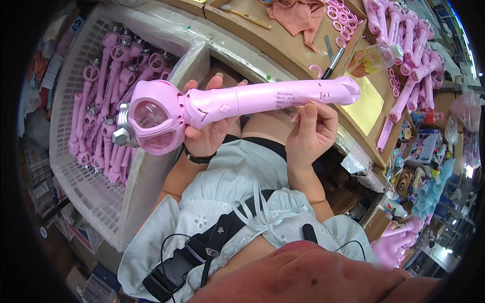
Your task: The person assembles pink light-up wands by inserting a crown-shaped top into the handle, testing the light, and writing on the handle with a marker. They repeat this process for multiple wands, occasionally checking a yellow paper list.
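Note:
A pink plastic wand lies crosswise in front of me, with a round clear window and a silver faceted end at its left. My left hand is closed round it from below, near the wide head, fingertips showing past the far side. At the underside of the handle, my right hand has thumb and fingers pinched together beside small dark print. A thin, clear printed label seems to lie there, its edge at those fingertips; the fingers partly hide it.
Left, a white perforated crate holds several similar wands. On the cardboard-covered bench stand a clear bottle, a black pen, an orange cloth, pink rings and a brush. More pink wands are piled at far right.

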`<state>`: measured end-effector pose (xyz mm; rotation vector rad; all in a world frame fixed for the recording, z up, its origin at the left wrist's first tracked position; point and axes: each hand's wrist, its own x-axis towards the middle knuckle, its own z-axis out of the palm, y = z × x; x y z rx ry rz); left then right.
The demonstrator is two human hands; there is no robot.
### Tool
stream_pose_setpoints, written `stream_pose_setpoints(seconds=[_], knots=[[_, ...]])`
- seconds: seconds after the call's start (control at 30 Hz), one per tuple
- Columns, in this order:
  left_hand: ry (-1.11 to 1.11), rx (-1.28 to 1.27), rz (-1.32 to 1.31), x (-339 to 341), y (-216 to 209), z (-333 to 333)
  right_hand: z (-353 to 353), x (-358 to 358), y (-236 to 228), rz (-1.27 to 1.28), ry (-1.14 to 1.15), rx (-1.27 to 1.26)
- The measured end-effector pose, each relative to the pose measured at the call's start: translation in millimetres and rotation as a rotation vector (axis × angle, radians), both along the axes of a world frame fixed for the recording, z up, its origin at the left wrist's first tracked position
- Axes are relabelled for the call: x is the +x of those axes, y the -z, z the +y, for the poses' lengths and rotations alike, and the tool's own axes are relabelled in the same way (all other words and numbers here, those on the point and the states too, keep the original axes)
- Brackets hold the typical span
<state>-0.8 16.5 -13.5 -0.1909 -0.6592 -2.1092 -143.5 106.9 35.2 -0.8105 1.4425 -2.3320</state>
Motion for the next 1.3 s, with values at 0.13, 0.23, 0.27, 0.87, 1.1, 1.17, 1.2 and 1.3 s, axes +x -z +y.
stream_pose_setpoints(seconds=[0.13, 0.23, 0.27, 0.87, 1.1, 1.17, 1.2, 1.3], knots=[[0.004, 0.014, -0.004, 0.4, 0.0, -0.4, -0.9, 0.1, 1.3, 0.004, -0.008, -0.004], [0.013, 0.009, -0.001, 0.5, 0.4, -1.3, -1.6, 0.3, 1.7, -0.005, -0.011, -0.012], [0.014, 0.009, -0.003, 0.5, 0.5, -1.4, -1.7, 0.2, 1.7, -0.012, -0.011, -0.01], [-0.008, 0.008, -0.04, 1.3, 2.1, -0.9, -1.9, -0.3, 5.6, -0.014, -0.006, 0.011], [-0.011, 0.004, -0.036, 1.2, 2.2, -0.2, -2.4, 0.4, 6.1, -0.021, -0.01, 0.012], [-0.026, -0.008, -0.042, 0.8, 1.4, 0.8, -2.9, 0.5, 6.4, -0.025, -0.009, 0.007], [-0.028, -0.004, -0.04, 0.5, 1.1, 1.1, -3.1, 0.5, 6.7, -0.029, -0.008, 0.004], [-0.045, -0.048, -0.036, -1.1, 1.4, 1.0, -3.7, 0.5, 9.1, -0.04, -0.005, 0.004]])
